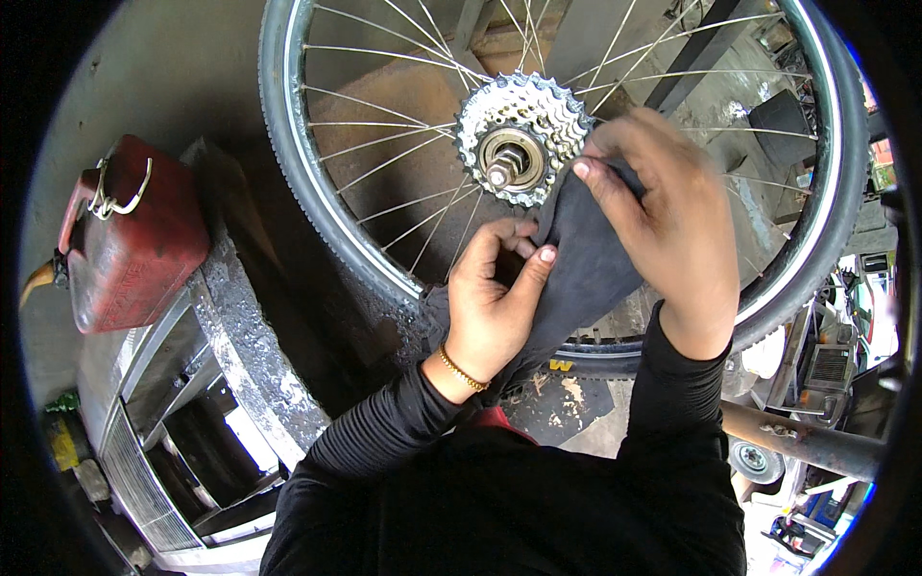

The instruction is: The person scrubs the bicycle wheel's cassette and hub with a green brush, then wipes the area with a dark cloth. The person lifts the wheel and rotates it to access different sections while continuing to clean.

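Observation:
A bicycle wheel (pixel 317 206) with a black tyre and thin spokes lies flat in front of me. At its hub sits a silver toothed sprocket cluster (pixel 523 139). My right hand (pixel 663 230) presses a dark grey cloth (pixel 586 274) against the cluster's right edge. My left hand (pixel 495 298), with a gold bracelet at the wrist, grips the lower part of the same cloth just below the cluster. Both forearms wear black ribbed sleeves.
A red fuel can (pixel 134 235) with a metal handle stands at the left on a rough, grimy ledge (pixel 245 336). A metal grille (pixel 130 470) lies below it. A rusty pipe (pixel 807 442) and cluttered parts sit at the lower right.

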A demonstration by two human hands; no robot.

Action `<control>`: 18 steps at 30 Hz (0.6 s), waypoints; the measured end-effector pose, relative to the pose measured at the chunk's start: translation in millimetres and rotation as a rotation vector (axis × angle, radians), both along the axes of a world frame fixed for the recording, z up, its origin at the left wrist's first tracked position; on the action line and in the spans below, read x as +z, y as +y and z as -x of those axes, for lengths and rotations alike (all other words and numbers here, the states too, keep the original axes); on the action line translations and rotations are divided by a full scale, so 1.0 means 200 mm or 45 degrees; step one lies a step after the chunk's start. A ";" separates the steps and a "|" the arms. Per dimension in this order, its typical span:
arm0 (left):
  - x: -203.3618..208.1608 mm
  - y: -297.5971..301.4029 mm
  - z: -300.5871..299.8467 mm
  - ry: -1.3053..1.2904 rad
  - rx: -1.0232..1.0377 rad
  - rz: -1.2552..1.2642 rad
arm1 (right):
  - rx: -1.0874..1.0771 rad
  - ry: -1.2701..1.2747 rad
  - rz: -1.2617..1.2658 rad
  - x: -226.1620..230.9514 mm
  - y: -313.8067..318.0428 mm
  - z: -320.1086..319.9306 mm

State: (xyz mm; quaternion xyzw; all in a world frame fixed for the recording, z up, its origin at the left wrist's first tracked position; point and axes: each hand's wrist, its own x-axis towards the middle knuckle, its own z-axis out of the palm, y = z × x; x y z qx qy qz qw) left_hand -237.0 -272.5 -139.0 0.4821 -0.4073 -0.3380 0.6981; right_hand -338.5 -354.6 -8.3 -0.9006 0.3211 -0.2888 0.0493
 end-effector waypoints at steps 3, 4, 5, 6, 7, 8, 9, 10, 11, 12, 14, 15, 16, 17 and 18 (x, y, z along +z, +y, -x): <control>0.03 -0.03 0.01 0.021 -0.023 -0.010 | 0.075 0.109 0.156 0.03 -0.05 -0.03; 0.03 -0.04 0.01 0.035 -0.039 -0.022 | 0.093 0.141 0.200 0.04 -0.06 -0.03; 0.04 -0.04 0.01 0.061 -0.044 -0.026 | 0.110 0.140 0.187 0.04 -0.07 -0.04; 0.05 -0.04 0.01 0.087 -0.049 -0.029 | 0.127 0.139 0.174 0.04 -0.08 -0.05; 0.06 -0.04 0.01 0.114 -0.054 -0.033 | 0.144 0.138 0.161 0.04 -0.09 -0.06; 0.05 -0.04 0.00 0.114 -0.052 -0.040 | 0.151 0.147 0.149 0.04 -0.09 -0.06; 0.05 -0.04 0.00 0.115 -0.050 -0.048 | 0.158 0.155 0.137 0.05 -0.10 -0.07; 0.04 -0.04 0.00 0.115 -0.048 -0.055 | 0.165 0.164 0.126 0.05 -0.10 -0.07; 0.05 -0.03 -0.01 0.111 -0.065 -0.073 | 0.173 0.152 0.095 0.04 -0.11 -0.07; 0.05 -0.04 -0.01 0.108 -0.082 -0.092 | 0.181 0.140 0.065 0.04 -0.12 -0.07; 0.04 -0.04 -0.02 -0.027 -0.036 -0.035 | 0.183 0.106 0.006 0.03 -0.13 -0.08; 0.02 -0.05 -0.02 -0.159 0.028 0.040 | 0.177 0.084 -0.022 0.02 -0.12 -0.08; 0.01 -0.05 -0.03 -0.291 0.091 0.115 | 0.170 0.062 -0.051 0.02 -0.12 -0.07; 0.00 -0.05 -0.04 -0.380 0.138 0.162 | 0.173 0.106 -0.007 0.03 -0.12 -0.08; -0.01 -0.06 -0.04 -0.468 0.185 0.210 | 0.176 0.149 0.037 0.05 -0.11 -0.08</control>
